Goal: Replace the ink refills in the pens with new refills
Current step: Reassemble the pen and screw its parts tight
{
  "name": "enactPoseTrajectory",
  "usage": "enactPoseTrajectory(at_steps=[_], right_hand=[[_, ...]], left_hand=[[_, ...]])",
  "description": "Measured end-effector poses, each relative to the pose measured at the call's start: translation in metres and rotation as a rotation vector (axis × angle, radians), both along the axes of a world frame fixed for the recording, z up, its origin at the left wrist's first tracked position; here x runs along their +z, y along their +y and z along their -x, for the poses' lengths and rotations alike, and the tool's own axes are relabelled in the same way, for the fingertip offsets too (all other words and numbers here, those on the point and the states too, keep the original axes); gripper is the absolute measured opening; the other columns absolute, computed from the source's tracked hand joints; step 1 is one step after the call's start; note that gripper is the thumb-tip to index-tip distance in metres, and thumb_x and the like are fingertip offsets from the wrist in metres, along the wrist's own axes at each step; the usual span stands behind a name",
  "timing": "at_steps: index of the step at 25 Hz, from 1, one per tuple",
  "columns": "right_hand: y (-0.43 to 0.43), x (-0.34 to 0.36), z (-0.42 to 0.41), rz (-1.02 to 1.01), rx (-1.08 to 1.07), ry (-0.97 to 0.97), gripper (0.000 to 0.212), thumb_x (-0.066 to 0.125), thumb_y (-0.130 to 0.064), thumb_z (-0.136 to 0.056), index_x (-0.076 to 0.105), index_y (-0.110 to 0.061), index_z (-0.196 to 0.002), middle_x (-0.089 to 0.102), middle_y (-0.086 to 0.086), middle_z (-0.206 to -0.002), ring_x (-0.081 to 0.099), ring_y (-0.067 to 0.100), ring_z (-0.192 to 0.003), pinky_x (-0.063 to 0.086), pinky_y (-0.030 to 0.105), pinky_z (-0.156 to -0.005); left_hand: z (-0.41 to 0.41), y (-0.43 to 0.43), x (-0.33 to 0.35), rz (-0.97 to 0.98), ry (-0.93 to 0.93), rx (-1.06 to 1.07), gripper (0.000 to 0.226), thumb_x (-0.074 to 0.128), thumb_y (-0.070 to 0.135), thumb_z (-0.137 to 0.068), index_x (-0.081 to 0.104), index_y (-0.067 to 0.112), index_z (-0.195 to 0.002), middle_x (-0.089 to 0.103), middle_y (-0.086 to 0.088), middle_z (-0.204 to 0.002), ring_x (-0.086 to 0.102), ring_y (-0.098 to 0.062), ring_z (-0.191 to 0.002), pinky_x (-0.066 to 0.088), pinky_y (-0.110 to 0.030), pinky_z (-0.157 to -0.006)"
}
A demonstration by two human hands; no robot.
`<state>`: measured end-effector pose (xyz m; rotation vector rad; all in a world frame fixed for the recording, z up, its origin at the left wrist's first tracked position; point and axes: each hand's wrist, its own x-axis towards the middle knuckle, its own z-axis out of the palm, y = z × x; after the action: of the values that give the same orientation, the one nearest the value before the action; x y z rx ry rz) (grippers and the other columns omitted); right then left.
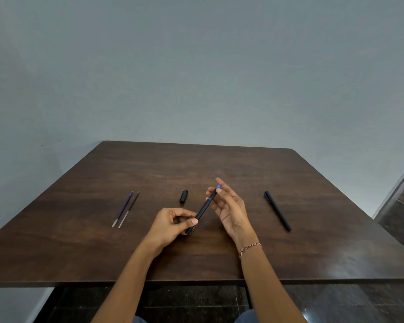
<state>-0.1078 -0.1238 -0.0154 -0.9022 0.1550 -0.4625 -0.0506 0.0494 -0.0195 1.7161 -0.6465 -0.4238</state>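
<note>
My left hand [170, 226] grips the lower barrel of a black pen [202, 210] that slants up to the right above the table. My right hand [229, 206] pinches the pen's blue tip section with thumb and fingertips, palm facing left. The pen's black cap [183, 196] lies on the wood just left of the hands. Two thin refills [125, 209], one blue and one darker, lie side by side at the left. A second capped black pen [277, 210] lies at the right.
Everything sits on a dark brown wooden table [219, 164] against a plain grey wall. Dark tiled floor shows below the front edge and at the right.
</note>
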Motion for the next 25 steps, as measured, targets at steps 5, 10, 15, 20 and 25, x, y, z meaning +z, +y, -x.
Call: enactPoseTrajectory(at_steps=[5,10,15,20,25], right_hand=[[-0.0013,-0.0006,0.0015,-0.001,0.048,0.023,0.03,0.052,0.001,-0.092,0.065,-0.013,-0.116,0.074,0.014,-0.101,0.072,0.022,-0.092,0.058,0.027,-0.072],[-0.0018,-0.0013,0.0013,0.004,0.033,0.019,0.03,0.057,0.0,-0.089,0.065,-0.015,-0.114,0.075,0.01,-0.096,0.073,0.02,-0.088,0.058,0.026,-0.066],[-0.0003,-0.0002,0.0014,0.029,0.028,0.033,0.032,0.068,-0.005,-0.076,0.07,-0.018,-0.105,0.075,0.005,-0.09,0.072,0.016,-0.084,0.058,0.024,-0.067],[0.0019,0.0009,0.0014,0.043,0.09,0.036,0.031,0.068,-0.013,-0.076,0.072,-0.019,-0.106,0.073,0.001,-0.092,0.07,0.012,-0.087,0.057,0.025,-0.075],[-0.0002,0.0004,0.0029,0.03,0.106,0.014,0.032,0.053,0.001,-0.089,0.066,-0.014,-0.114,0.074,0.006,-0.097,0.071,0.016,-0.092,0.058,0.025,-0.076]], left_hand=[[-0.0018,0.0016,0.0013,0.003,0.047,-0.022,0.018,0.074,0.015,-0.078,0.071,0.021,-0.095,0.074,-0.003,-0.087,0.069,-0.015,-0.082,0.056,-0.023,-0.066],[-0.0021,0.0015,0.0,0.002,0.051,-0.027,0.018,0.073,0.014,-0.078,0.071,0.019,-0.096,0.074,-0.003,-0.086,0.07,-0.014,-0.08,0.056,-0.023,-0.067],[-0.0027,0.0009,-0.0009,0.008,0.044,-0.021,0.019,0.074,0.015,-0.078,0.072,0.019,-0.095,0.074,-0.003,-0.087,0.07,-0.015,-0.081,0.055,-0.023,-0.066],[-0.0022,0.0008,-0.0007,0.039,0.044,-0.005,0.017,0.075,0.014,-0.077,0.072,0.023,-0.09,0.074,-0.003,-0.085,0.07,-0.015,-0.08,0.054,-0.021,-0.062],[-0.0021,0.0023,-0.0008,0.054,0.051,-0.001,0.017,0.076,0.013,-0.076,0.072,0.025,-0.088,0.074,-0.001,-0.084,0.07,-0.013,-0.08,0.056,-0.022,-0.064]])
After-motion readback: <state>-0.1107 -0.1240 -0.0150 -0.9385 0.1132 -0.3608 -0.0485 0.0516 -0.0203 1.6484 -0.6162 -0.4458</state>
